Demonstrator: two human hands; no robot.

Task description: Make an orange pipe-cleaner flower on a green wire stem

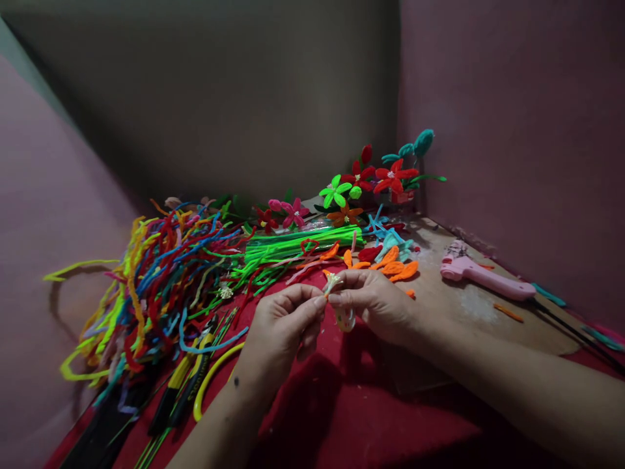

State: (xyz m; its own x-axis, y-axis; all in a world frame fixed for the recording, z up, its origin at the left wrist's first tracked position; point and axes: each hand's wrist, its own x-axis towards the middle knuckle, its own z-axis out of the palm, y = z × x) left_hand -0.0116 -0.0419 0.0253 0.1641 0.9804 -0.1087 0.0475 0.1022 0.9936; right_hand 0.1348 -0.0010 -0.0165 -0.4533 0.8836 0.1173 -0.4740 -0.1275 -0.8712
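Note:
In front of me, my left hand (pixel 288 316) and my right hand (pixel 366 299) meet, fingertips nearly touching. Between them is a small cream bunch of flower stamens (pixel 333 280) with a bit of orange at its base. Thumb and forefinger of each hand pinch at that base. Under my right fingers hangs a pale, spotted piece (pixel 346 319) that I cannot make out. Just beyond the right hand lie orange pipe-cleaner petals (pixel 403 270). Another cream stamen bunch (pixel 225 291) rests to the left, beside green pipe cleaners (pixel 303 244).
A tangled heap of coloured pipe cleaners (pixel 156 280) fills the left. Yellow-and-black pliers (pixel 183 384) lie near my left forearm. A pink glue gun (pixel 483 277) with a black cord rests on a brown board (pixel 454 319) at right. Finished pipe-cleaner flowers (pixel 359 179) stand at the back.

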